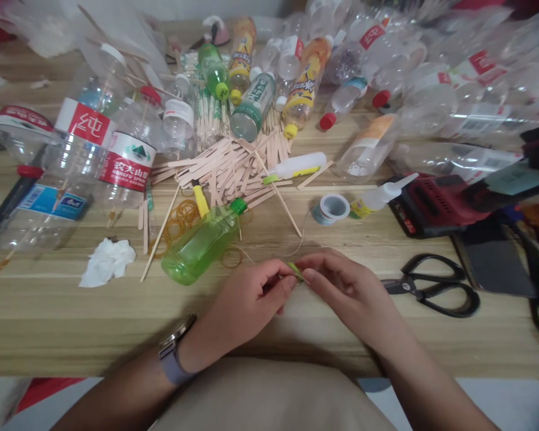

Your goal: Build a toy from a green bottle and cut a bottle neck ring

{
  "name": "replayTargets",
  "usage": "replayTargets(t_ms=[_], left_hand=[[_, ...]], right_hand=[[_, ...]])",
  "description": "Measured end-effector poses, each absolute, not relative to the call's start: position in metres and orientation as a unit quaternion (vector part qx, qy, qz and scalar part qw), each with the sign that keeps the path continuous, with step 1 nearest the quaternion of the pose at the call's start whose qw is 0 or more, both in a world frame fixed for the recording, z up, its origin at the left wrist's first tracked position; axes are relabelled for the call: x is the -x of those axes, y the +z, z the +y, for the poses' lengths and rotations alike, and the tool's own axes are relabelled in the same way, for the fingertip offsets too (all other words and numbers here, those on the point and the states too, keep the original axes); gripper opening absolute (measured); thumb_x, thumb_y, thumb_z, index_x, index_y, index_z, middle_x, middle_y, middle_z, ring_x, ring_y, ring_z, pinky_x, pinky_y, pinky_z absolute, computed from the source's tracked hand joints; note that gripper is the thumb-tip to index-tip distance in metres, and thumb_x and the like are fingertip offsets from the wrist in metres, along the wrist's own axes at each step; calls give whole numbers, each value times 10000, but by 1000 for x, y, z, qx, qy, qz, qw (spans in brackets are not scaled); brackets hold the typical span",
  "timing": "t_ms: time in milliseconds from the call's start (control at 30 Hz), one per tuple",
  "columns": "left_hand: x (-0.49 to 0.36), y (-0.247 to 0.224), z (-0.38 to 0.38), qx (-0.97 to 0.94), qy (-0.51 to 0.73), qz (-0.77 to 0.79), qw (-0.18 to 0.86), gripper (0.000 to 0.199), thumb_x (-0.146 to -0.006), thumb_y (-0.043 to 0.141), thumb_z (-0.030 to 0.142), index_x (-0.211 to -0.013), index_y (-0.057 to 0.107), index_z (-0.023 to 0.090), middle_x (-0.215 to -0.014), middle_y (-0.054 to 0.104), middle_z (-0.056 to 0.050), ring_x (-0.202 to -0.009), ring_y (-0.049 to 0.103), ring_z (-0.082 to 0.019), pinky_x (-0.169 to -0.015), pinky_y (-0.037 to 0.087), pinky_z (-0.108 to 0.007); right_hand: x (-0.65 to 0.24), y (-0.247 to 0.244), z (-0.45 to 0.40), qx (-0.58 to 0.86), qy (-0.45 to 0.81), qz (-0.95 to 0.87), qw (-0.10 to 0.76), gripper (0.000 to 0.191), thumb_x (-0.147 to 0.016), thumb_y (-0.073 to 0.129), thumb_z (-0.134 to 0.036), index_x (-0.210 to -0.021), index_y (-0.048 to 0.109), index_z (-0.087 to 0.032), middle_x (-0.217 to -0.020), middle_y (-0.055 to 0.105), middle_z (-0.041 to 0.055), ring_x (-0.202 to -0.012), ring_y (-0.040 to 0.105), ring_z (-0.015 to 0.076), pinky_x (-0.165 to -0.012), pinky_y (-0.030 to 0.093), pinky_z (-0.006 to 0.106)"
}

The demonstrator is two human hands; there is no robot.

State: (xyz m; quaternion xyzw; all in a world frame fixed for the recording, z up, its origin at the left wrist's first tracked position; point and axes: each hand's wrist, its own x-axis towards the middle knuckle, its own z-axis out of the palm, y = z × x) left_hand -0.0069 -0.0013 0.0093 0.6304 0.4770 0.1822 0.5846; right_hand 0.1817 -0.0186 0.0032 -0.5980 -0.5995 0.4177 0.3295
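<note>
Near the table's front edge, my left hand (pixel 256 299) and my right hand (pixel 345 287) meet, fingers pinched on a small green piece (pixel 295 272), perhaps a bottle cap; its details are blurred. A thin string runs near my fingers towards a spool (pixel 331 209) behind them. Just left of my left hand, a green bottle (pixel 202 242) without a cap lies on its side. Black-handled scissors (pixel 435 284) lie beside my right hand, the blades partly hidden by it.
Wooden sticks (pixel 224 167), rubber bands (pixel 179 221), a glue bottle (pixel 296 166) and another glue bottle (pixel 377 197) lie behind my hands. Crumpled tissue (pixel 108 261) and clear bottles (pixel 85 126) are left; more bottles, a red-black power tool (pixel 435 203) and a phone (pixel 494 263) are right.
</note>
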Motion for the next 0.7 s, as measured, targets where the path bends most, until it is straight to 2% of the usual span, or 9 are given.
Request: replayTargets(t_ms=[133, 333, 567, 633, 700], left_hand=[[7, 8, -1, -640, 180, 483, 570, 220, -976, 508, 327, -860, 653, 208, -590, 588, 62, -542, 517, -110, -524, 349, -231], [6, 11, 0, -637, 167, 491, 570, 209, -946, 535, 324, -808, 640, 208, -593, 600, 53, -548, 513, -121, -532, 345, -241], [9, 12, 7, -553, 145, 471, 671, 242, -903, 565, 397, -763, 612, 205, -534, 546, 71, -493, 429, -101, -493, 303, -229], [11, 12, 9, -538, 126, 460, 695, 253, -895, 574, 422, -771, 613, 204, -528, 538, 75, -479, 403, -97, -478, 285, -227], [12, 11, 10, -534, 112, 453, 705, 252, -891, 582, 421, -774, 618, 201, -526, 534, 76, -478, 400, -96, -475, 281, -227]], right_hand=[[-181, 2, -19, 577, 448, -612, 302, 169, -846, 628, -352, -891, 728, -223, -853, 735, 47, -748, 681, 186, -499, 454, 246], [-179, 0, -20, 572, 354, -662, 331, 77, -828, 621, -238, -754, 643, -238, -771, 711, 20, -723, 668, 189, -612, 504, 289], [-178, 0, -23, 517, 273, -715, 382, 98, -827, 629, -146, -810, 614, -242, -847, 671, 23, -789, 666, 184, -674, 528, 290], [-178, 0, -25, 507, 232, -730, 395, 93, -825, 640, -149, -835, 629, -240, -900, 662, 44, -841, 665, 195, -702, 537, 305], [-179, 1, -26, 496, 204, -744, 398, 82, -828, 640, -157, -841, 635, -238, -1040, 678, 88, -953, 669, 224, -760, 547, 343]])
